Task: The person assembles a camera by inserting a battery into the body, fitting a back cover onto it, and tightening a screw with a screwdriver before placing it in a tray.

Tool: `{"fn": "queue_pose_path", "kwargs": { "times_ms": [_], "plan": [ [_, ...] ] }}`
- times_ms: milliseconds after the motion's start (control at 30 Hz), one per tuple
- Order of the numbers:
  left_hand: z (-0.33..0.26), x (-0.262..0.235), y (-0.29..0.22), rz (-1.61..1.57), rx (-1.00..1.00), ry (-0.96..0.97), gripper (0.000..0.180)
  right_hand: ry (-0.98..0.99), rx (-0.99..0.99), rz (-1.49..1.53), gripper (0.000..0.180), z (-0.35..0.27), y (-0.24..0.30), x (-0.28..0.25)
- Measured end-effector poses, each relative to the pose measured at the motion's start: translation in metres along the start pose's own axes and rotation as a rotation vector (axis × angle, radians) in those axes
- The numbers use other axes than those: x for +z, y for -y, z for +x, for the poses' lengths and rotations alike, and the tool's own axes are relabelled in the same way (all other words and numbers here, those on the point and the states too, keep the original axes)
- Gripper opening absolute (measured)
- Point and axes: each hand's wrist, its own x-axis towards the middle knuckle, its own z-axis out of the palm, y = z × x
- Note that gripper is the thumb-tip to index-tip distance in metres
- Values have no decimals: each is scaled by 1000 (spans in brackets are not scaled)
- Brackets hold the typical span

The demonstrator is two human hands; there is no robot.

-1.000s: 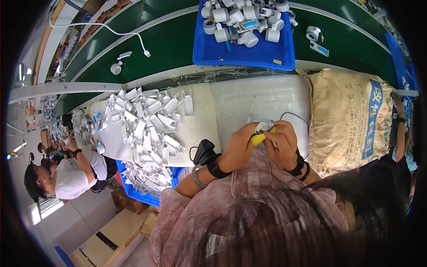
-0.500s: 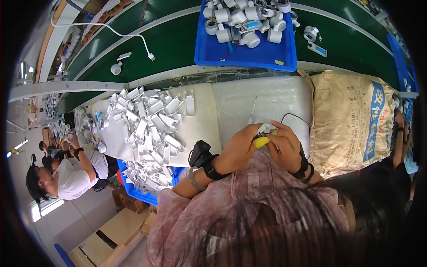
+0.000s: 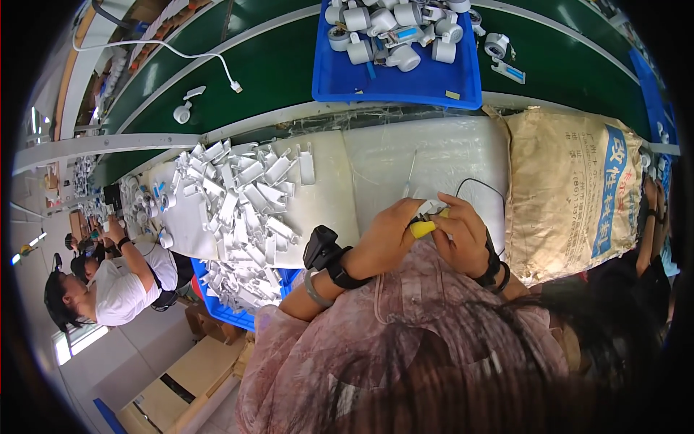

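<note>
Both my hands meet over the near side of the plastic-wrapped work surface (image 3: 455,148). A small white plastic part (image 3: 431,207) is pinched between my left hand (image 3: 388,237) and my right hand (image 3: 461,239), the fingers of both closed around it. Against my left thumb shows a yellow piece (image 3: 422,228), perhaps a finger cover; its kind is unclear. Just beyond my fingers lies a thin rod-like tool (image 3: 411,176). A black wire (image 3: 486,185) curves beside my right hand. To my left spreads a heap of white plastic brackets (image 3: 249,195).
A blue tray (image 3: 394,92) of white round camera-like units stands on the green conveyor (image 3: 271,90). A brown sack (image 3: 553,195) lies at right. Below the heap sits a blue bin (image 3: 238,317) of brackets. A white cable (image 3: 210,55) hangs far left; a co-worker (image 3: 134,286) sits left.
The view has shifted slightly, so the tray and sack appear a little higher. My hands keep the same grip, with only small finger movement. The co-worker's raised hand has moved a little.
</note>
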Motion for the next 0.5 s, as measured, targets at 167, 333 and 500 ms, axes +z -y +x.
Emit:
{"fn": "queue_pose_path", "kwargs": {
  "times_ms": [167,333,500],
  "plan": [
    [-1,5,10,-11,43,9,28,28,-35,8,21,-2,-4,-2],
    [-2,6,7,6,2,6,29,3,9,-19,21,-3,-1,-1],
    [-3,9,8,-10,6,-17,27,1,10,-34,20,-4,0,-1]
  ]
}}
